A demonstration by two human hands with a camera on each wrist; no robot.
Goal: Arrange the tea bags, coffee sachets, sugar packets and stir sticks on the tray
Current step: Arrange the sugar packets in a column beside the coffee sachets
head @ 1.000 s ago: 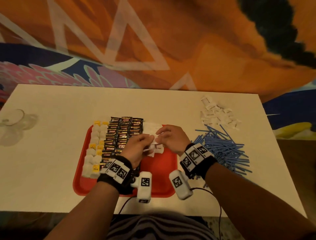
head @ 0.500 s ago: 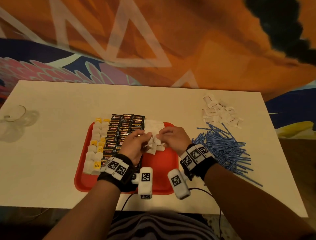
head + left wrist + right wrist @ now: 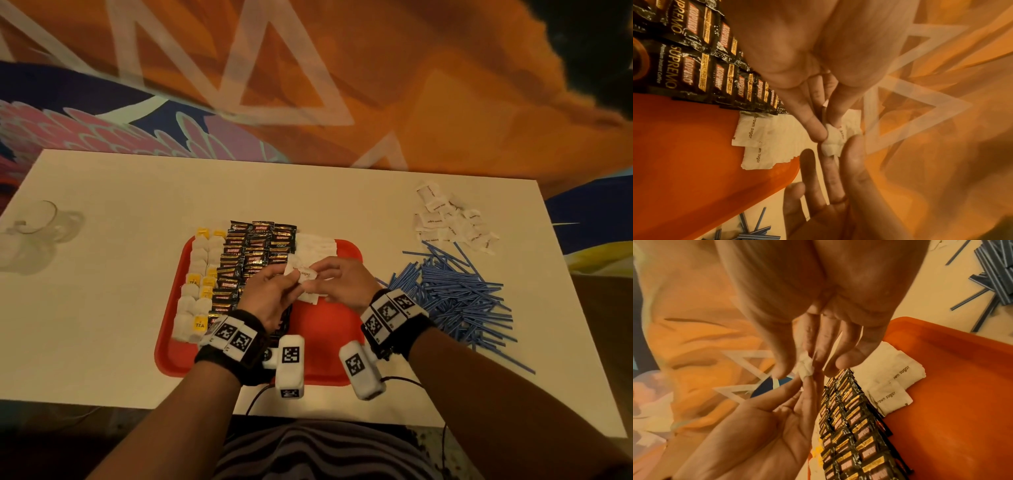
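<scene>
Both hands have lifted slightly, raising the small white paper sugar packet (image 3: 306, 275) above the red plastic tray (image 3: 329, 325).
Left hand (image 3: 270, 298) and right hand (image 3: 342, 281) pinch it together, beside black coffee sachets (image 3: 253, 253).

you're at a white table (image 3: 120, 308) set against a mural wall (image 3: 445, 102) of orange, navy and pink with pale triangle outlines. the light is warm and dim.
</scene>
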